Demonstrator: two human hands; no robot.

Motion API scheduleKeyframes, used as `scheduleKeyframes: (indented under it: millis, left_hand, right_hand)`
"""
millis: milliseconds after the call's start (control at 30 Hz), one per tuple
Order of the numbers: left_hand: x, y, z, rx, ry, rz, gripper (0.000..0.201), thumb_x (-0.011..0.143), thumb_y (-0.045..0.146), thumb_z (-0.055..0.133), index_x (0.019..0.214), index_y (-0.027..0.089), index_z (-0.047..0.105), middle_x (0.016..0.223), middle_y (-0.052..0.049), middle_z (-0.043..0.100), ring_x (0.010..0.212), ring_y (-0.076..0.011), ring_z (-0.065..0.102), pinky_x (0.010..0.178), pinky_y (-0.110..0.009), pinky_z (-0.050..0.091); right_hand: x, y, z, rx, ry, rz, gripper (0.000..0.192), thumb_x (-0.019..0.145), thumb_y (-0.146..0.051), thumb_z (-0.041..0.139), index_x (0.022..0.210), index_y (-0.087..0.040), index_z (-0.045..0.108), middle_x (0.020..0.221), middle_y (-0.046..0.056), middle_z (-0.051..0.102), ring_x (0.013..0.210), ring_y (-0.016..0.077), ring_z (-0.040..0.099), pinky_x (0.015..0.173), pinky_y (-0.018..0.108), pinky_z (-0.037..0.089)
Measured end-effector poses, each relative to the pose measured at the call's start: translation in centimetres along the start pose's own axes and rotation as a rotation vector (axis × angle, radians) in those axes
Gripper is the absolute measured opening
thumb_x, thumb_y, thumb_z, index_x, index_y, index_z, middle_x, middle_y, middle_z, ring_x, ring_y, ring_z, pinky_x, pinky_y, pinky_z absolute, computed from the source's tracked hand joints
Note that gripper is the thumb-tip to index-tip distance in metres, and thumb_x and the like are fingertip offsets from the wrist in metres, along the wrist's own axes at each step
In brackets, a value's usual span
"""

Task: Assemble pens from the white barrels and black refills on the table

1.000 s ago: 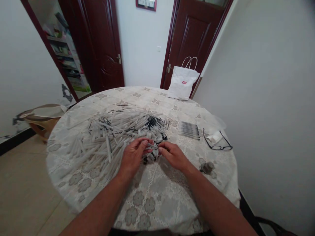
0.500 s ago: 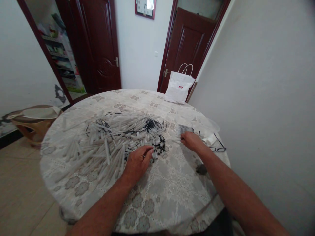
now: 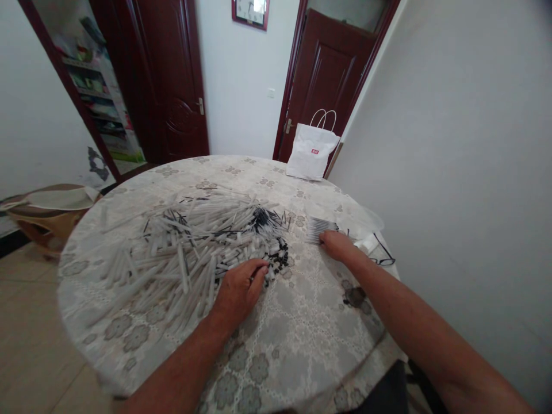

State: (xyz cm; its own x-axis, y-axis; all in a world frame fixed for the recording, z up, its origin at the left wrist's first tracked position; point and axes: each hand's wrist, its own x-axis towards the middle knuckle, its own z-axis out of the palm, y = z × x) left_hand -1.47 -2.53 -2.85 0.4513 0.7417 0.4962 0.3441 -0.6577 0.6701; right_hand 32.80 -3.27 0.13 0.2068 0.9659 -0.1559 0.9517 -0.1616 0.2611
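Fingers of my left hand are closed in a pinch at the near edge of a heap of small black and white caps. What they hold, if anything, is too small to make out. Farther right, my right hand has its fingertips closed on the near end of a neat row of slim pens, at the nearest pen. The row lies flat, dark tips to the right. Left of the caps spreads a big loose pile of whitish pen tubes, mixed with black refill-like sticks.
A patterned cloth covers the round table. Near the right edge lie eyeglasses and a white roll-like item. A white paper bag stands at the far edge. To the left is a wooden stool.
My right hand has shifted slightly at the row, and the thin tube seen sticking out left of it now lies with the row. My left hand stays by the caps. The view has turned slightly.
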Motion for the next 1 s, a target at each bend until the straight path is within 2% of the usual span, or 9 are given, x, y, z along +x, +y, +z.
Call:
scheduleKeyframes:
  millis: [333,733,900,1000]
  left_hand:
    - [-0.1,0.0,-0.1,0.012,0.018,0.013,0.021,0.098,0.031,0.054,0.103,0.021,0.072,0.092,-0.004,0.078,0.083,-0.0192,0.073,0.084,-0.031,0.055]
    - [-0.1,0.3,-0.4,-0.017,0.088,0.012,0.017,0.097,0.026,0.056,0.101,0.021,0.072,0.094,-0.005,0.077,0.086,-0.0190,0.073,0.084,-0.030,0.054]
    - [-0.4,0.4,-0.3,-0.005,0.105,0.050,0.015,0.096,0.022,0.056,0.101,0.020,0.070,0.094,-0.006,0.077,0.087,-0.0191,0.073,0.083,-0.030,0.055]
    - [-0.7,0.6,0.0,0.006,0.092,0.098,0.015,0.097,0.021,0.054,0.100,0.020,0.069,0.092,-0.007,0.076,0.085,-0.0189,0.072,0.081,-0.031,0.055]
  right_hand:
    - [0.3,1.5,0.6,-0.027,-0.028,0.000,0.028,0.100,-0.017,0.045,0.115,-0.013,0.068,0.115,0.018,0.068,0.107,0.0252,0.067,0.090,0.031,0.046]
    - [0.1,0.9,0.6,-0.036,-0.006,-0.003,0.028,0.101,-0.019,0.043,0.116,-0.014,0.066,0.114,0.017,0.068,0.105,0.0240,0.067,0.087,0.029,0.044]
    - [-0.2,0.9,0.4,-0.062,-0.019,0.002,0.024,0.097,-0.011,0.046,0.108,-0.011,0.067,0.107,0.018,0.068,0.100,0.0243,0.068,0.081,0.029,0.044]
    - [-0.6,0.2,-0.4,-0.080,-0.003,0.000,0.027,0.095,-0.006,0.044,0.108,-0.011,0.067,0.106,0.018,0.068,0.094,0.0238,0.069,0.077,0.029,0.043]
